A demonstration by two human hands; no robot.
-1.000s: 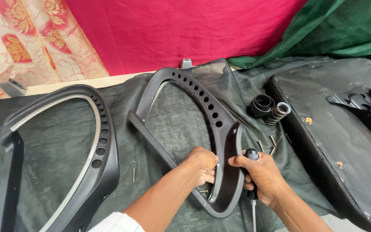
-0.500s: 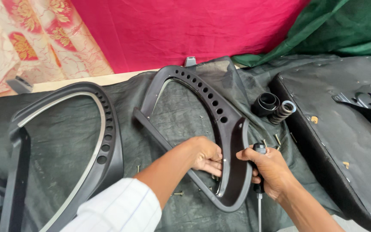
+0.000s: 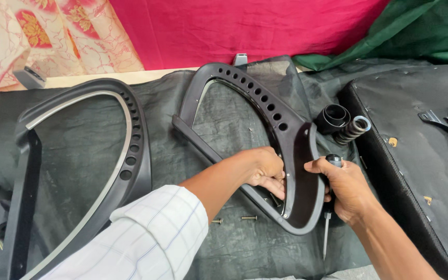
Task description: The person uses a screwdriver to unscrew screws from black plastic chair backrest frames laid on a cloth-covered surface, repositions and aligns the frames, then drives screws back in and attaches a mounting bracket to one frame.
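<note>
A black curved plastic frame with a row of holes [image 3: 265,109] lies on dark mesh fabric [image 3: 234,124]. My left hand [image 3: 266,170] reaches inside the frame's opening and grips its inner edge near the lower end. My right hand [image 3: 344,187] is closed around a black-handled screwdriver [image 3: 327,228] just right of the frame, with the shaft pointing down toward me. Two loose screws [image 3: 249,218] lie on the fabric below my left hand. What sits under my left fingers is hidden.
A second, larger black frame [image 3: 130,155] lies at the left. A black seat base with a metal bracket [image 3: 416,155] fills the right. A black ring and a coiled spring [image 3: 352,129] stand beside it. Pink, floral and green cloths hang behind.
The view shifted slightly and my left forearm with its white checked sleeve came further into view. Both hands stay at the frame's lower end, the right one still on the screwdriver.
</note>
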